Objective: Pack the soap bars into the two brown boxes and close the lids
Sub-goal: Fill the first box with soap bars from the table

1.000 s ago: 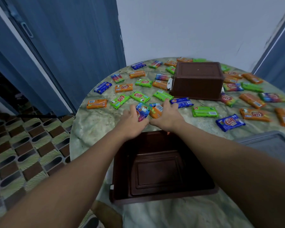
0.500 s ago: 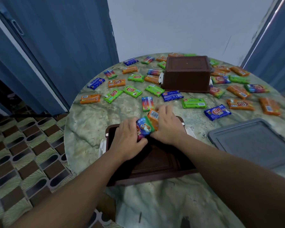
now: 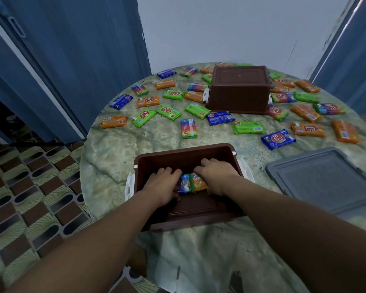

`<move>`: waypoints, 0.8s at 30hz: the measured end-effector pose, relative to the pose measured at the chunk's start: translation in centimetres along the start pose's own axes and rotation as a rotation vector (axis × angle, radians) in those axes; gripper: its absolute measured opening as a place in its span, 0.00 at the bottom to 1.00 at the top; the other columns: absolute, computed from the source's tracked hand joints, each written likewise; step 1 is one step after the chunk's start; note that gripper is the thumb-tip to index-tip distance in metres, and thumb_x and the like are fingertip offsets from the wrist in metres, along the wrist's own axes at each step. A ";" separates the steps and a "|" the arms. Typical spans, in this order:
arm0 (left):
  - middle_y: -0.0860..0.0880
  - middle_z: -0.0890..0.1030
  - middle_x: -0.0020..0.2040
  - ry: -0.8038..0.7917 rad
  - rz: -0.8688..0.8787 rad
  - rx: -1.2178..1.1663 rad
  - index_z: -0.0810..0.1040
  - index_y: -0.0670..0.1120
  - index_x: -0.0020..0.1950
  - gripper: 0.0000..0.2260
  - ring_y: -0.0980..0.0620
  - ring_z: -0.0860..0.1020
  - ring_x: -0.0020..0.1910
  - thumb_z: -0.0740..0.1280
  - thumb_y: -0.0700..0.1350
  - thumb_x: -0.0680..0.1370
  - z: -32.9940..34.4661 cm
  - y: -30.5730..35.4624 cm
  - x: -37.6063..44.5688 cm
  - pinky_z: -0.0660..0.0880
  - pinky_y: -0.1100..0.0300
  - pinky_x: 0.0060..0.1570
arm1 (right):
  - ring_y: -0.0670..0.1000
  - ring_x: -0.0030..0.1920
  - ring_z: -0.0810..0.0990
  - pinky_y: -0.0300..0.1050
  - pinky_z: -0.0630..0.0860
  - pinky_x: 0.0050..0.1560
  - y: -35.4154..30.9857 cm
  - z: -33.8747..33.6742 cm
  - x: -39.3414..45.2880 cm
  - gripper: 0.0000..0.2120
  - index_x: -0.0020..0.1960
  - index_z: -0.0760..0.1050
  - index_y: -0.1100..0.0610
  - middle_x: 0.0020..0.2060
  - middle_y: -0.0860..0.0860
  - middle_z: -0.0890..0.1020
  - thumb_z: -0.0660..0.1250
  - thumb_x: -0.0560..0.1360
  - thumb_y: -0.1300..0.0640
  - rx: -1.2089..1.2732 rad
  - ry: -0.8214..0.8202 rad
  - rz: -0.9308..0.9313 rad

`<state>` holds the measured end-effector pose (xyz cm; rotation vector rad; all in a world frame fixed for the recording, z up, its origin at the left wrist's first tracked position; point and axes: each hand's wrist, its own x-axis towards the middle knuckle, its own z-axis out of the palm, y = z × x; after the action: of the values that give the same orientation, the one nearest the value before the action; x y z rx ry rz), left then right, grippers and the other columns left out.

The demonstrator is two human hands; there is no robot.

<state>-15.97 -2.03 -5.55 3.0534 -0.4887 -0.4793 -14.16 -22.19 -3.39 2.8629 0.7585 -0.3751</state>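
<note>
Both your hands are down inside the open brown box [image 3: 224, 151] at the near edge of the round marble-look table [image 3: 118, 149]. Your left hand [image 3: 163, 182] has its fingers curled round a blue-wrapped soap bar [image 3: 184, 184]; your right hand [image 3: 217, 173] has its fingers curled over an orange-wrapped soap bar [image 3: 199, 181]. The 2 bars sit side by side, touching, standing on edge btwn your hands, low in the box; can't tell if they rest on its floor. The box has white latches [image 3: 129, 185] on both short sides, lid off. A grey lid [image 3: 330, 178] lies flat on the table to the right of the box, just beside it. The 2nd brown box [image 3: 239, 89] stands at the far side w/ a brown top, whether lid or base you can't tell. Loose soap bars are scattered across the far half of the table: a rainbow-wrapped bar [image 3: 188, 128] nearest the open box, a green bar [image 3: 248, 127] and a blue bar [image 3: 278, 139] to its right, a dark blue bar [image 3: 220, 118] touching the far box's front, an orange bar [image 3: 114, 121] far left, more green, orange and rainbow ones around and behind the far box. Blue doors [image 3: 82, 49] and a patterned tile floor [image 3: 30, 187] are to the left.
</note>
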 end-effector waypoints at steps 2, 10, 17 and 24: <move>0.45 0.72 0.64 0.022 0.002 0.033 0.66 0.52 0.74 0.35 0.42 0.70 0.65 0.75 0.57 0.71 0.2 0.0 0.1 0.70 0.47 0.59 | 0.57 0.62 0.73 0.51 0.75 0.56 0.0 0.5 0.2 0.33 0.73 0.69 0.48 0.63 0.53 0.73 0.75 0.71 0.54 0.023 -0.018 0.005; 0.47 0.73 0.55 0.076 0.056 0.004 0.80 0.53 0.63 0.15 0.44 0.74 0.56 0.70 0.47 0.77 0.5 0.0 0.5 0.75 0.50 0.52 | 0.59 0.60 0.75 0.56 0.79 0.57 -0.1 1.5 1.1 0.25 0.71 0.72 0.51 0.62 0.53 0.73 0.69 0.75 0.60 0.135 0.003 0.006; 0.47 0.73 0.53 0.067 0.029 -0.096 0.79 0.50 0.60 0.15 0.44 0.76 0.53 0.73 0.52 0.75 -0.7 -0.2 0.1 0.75 0.52 0.50 | 0.58 0.61 0.71 0.53 0.75 0.54 0.6 -0.9 0.8 0.27 0.67 0.68 0.52 0.60 0.55 0.71 0.72 0.73 0.43 0.169 0.182 0.069; 0.46 0.75 0.51 0.583 -0.180 -0.034 0.75 0.47 0.55 0.13 0.44 0.74 0.52 0.71 0.52 0.77 -5.0 -2.4 -1.7 0.75 0.51 0.41 | 0.59 0.62 0.69 0.54 0.74 0.59 3.5 -4.3 0.3 0.33 0.68 0.65 0.53 0.63 0.57 0.69 0.71 0.72 0.37 0.169 0.370 0.452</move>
<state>-15.29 0.58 -0.44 3.0033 -0.1771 0.3981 -11.34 -24.13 0.91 3.1823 0.1038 0.1621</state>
